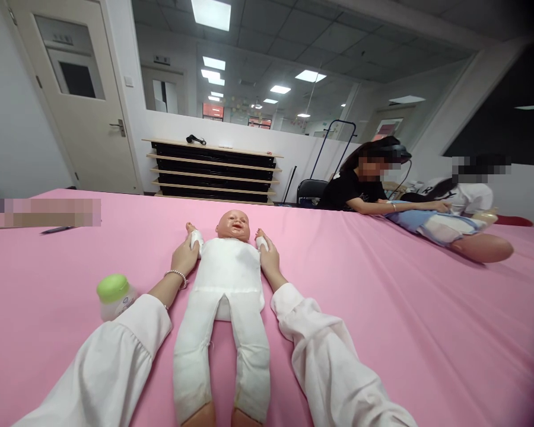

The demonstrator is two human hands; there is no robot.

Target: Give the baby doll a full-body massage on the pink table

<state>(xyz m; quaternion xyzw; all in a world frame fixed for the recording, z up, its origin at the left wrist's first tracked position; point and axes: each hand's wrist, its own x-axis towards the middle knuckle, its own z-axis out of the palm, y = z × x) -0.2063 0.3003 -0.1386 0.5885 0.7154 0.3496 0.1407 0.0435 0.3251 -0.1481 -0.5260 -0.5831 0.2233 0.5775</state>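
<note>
A baby doll [226,279] with a white cloth body and a plastic head lies on its back on the pink table [360,308], head away from me. My left hand [184,255] is wrapped round the doll's arm on the left side. My right hand [267,255] is wrapped round the arm on the right side. Both arms of the doll are raised beside its head. I wear white sleeves and a bead bracelet [177,274] on the left wrist.
A small white bottle with a green cap [114,295] stands left of my left forearm. A pen [56,229] lies at the far left. At the back right, a person in black [360,187] leans over another doll [449,231]. Stacked shelves [213,171] stand behind the table.
</note>
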